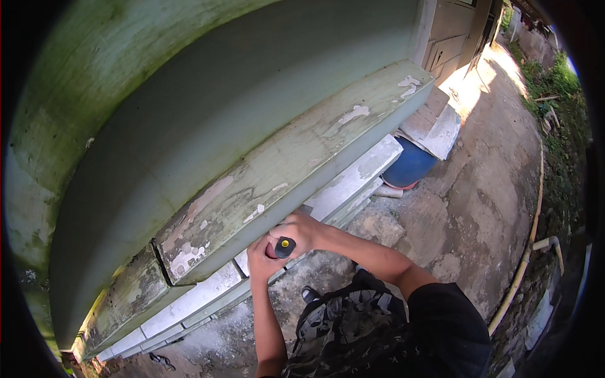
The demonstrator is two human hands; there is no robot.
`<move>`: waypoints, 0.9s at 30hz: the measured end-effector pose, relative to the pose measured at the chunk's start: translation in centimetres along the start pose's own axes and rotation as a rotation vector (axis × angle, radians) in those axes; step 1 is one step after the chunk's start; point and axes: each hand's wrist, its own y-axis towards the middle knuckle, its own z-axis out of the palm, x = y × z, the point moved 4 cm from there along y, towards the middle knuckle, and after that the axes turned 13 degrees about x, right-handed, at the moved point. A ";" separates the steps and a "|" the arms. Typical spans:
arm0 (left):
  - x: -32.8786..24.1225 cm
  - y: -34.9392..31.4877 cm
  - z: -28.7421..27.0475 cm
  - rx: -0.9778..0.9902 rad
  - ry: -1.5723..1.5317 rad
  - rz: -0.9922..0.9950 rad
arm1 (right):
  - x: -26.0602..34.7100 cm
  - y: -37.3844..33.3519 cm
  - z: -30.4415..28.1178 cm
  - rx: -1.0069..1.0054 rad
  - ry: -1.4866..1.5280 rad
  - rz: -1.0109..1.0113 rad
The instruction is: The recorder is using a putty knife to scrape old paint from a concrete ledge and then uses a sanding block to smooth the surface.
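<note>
My right hand [297, 230] is closed at the front edge of the peeling pale-green ledge [271, 170]. A tool handle [286, 247] shows its dark end, with a yellow ring in the middle, between my two hands. My left hand [259, 258] wraps round the handle from the left, close against my right hand. Most of the tool is hidden by my fingers, so its kind cannot be made out. Below the ledge runs a white lower step [195, 293], partly behind my hands.
A blue drum [408, 162] stands beyond the ledge's right end, under worn boards [441, 129]. Rough concrete ground [479, 189] stretches to the right. A pale pipe [528, 268] borders it, with plants [564, 88] farther off. Sandals [162, 361] lie at lower left.
</note>
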 end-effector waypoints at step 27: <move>-1.9 0.6 -0.3 -0.033 -0.014 0.066 | -4.7 -2.2 -1.1 0.114 -0.163 0.208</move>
